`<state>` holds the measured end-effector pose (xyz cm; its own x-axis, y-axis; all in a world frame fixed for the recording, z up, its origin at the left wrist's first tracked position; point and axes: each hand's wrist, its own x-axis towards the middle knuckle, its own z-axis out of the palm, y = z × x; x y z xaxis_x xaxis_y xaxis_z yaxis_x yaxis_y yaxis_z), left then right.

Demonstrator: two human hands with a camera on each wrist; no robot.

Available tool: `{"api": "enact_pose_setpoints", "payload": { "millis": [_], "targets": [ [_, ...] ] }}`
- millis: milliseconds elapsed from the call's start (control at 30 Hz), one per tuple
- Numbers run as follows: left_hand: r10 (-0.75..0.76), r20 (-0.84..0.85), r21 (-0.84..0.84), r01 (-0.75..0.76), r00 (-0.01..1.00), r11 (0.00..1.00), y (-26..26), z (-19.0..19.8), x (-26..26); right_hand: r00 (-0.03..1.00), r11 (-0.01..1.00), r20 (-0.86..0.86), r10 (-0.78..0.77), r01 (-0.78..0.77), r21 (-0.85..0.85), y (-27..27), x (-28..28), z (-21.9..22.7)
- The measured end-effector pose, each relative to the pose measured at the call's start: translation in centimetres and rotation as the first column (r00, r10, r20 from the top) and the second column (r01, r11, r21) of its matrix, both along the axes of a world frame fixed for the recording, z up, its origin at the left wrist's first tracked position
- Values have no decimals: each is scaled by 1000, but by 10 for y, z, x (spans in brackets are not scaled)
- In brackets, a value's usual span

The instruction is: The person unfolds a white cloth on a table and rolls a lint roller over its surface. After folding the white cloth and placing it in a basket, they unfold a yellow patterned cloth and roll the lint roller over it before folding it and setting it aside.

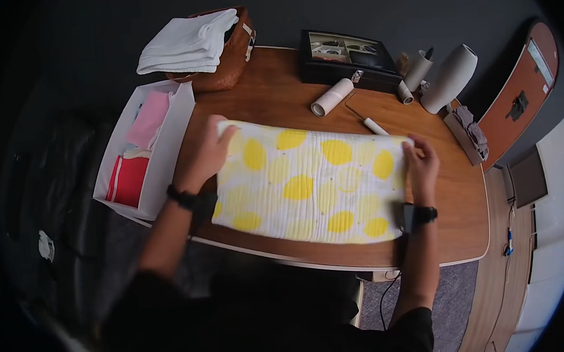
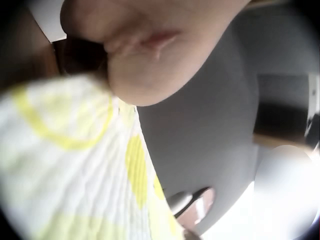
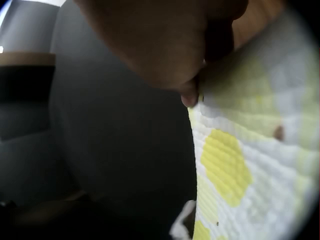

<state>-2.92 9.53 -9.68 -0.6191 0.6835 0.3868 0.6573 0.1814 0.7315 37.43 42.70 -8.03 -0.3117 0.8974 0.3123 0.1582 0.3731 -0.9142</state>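
A white crinkled cloth (image 1: 308, 187) with yellow lemon shapes is spread between both hands as a wide rectangle over the table's front part. My left hand (image 1: 214, 151) pinches its upper left corner, thumb in front. At the upper right corner, my right hand (image 1: 424, 165) grips the edge between thumb and fingers. In the left wrist view the cloth (image 2: 65, 160) hangs down from below the left hand (image 2: 155, 55). The right wrist view has the cloth (image 3: 240, 165) falling from the right hand's (image 3: 155, 45) fingertips, some of which are hidden behind it.
A white box (image 1: 172, 143) with pink and red folded cloths stands left. Behind it, white folded cloths (image 1: 189, 40) top a brown basket (image 1: 229, 73). At the back are a black glasses case (image 1: 353, 73), a pale roll (image 1: 333, 97), a white-handled tool (image 1: 375, 126), a vase (image 1: 449, 81) and a mirror (image 1: 523, 99).
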Motion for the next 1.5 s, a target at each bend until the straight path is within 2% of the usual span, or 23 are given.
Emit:
{"api": "enact_pose_setpoints", "payload": {
  "millis": [33, 67, 100, 167, 267, 367, 467, 567, 667, 767, 833, 867, 967, 1033, 1067, 1133, 1167, 1233, 1267, 1367, 1467, 1500],
  "targets": [
    [22, -13, -107, -24, 1000, 994, 10, -4, 4, 990, 998, 137, -28, 21, 52, 14, -2, -24],
    [55, 3, -143, -54, 998, 988, 19, -3, 11, 988, 995, 155, -18, 2, 104, 29, -1, -48],
    [81, 18, -186, -76, 997, 980, 25, -4, 16, 992, 997, 127, -28, 19, 70, 31, 2, -47],
    [53, 61, -122, -45, 997, 992, 33, -14, 8, 995, 999, 80, -53, 53, -5, 29, 4, -42],
    [38, 119, -97, -27, 992, 995, 37, -20, 2, 992, 997, 114, -53, 46, 62, 28, 5, -42],
    [14, 141, -30, -10, 990, 1000, 36, -24, -2, 997, 999, 53, 47, -48, 11, 40, 4, -47],
    [2, 135, 27, -5, 991, 1000, 34, -25, -4, 978, 980, -145, 151, -168, -111, 40, 1, -39],
    [17, 118, 8, -18, 993, 1000, 36, -19, 0, 989, 989, -16, 146, -146, 2, 52, -5, -45],
    [43, 72, -20, -42, 996, 999, 39, -11, 5, 994, 994, 8, 107, -107, -8, 58, -14, -47],
    [52, 40, -76, -49, 998, 996, 40, -10, 5, 996, 990, 87, 27, -38, 136, 63, -18, -50],
    [61, 58, -124, -54, 996, 991, 40, -9, 5, 982, 988, 185, -24, -5, 151, 67, -15, -45],
    [61, 8, -118, -60, 998, 991, 39, -10, 4, 971, 987, 234, -49, 10, 162, 68, -14, -41],
    [49, -184, -108, -69, 982, 992, 33, -4, 6, 948, 945, 318, -37, -70, 318, 59, -20, -15],
    [-5, -363, -127, -44, 932, 991, 27, 16, 21, 895, 892, 441, -63, -148, 428, 54, -38, 6],
    [-93, -390, -198, 16, 916, 980, 26, 29, 33, 862, 861, 500, -84, -190, 472, 49, -48, 17],
    [-268, -426, -341, 121, 864, 932, 27, 52, 57, 675, 904, 730, -107, -239, 353, 18, -80, 43],
    [-315, -416, -364, 161, 853, 917, 30, 49, 60, 564, 920, 819, -110, -253, 298, 11, -94, 53],
    [-399, -395, -407, 231, 828, 884, 38, 30, 56, 493, 944, 867, -71, -246, 218, 32, -112, 38],
    [-398, -370, -444, 217, 839, 869, 41, 18, 52, 456, 955, 889, -51, -239, 177, 43, -118, 27],
    [-379, -298, -517, 186, 876, 836, 45, 2, 42, 444, 943, 893, -66, -263, 201, 64, -121, 15],
    [-338, -291, -512, 153, 895, 845, 45, 3, 39, 485, 939, 843, -234, -114, 326, 76, -98, 14],
    [-328, -313, -502, 138, 891, 854, 44, 0, 39, 483, 905, 825, -294, -135, 402, 81, -84, 15]
  ]
}}
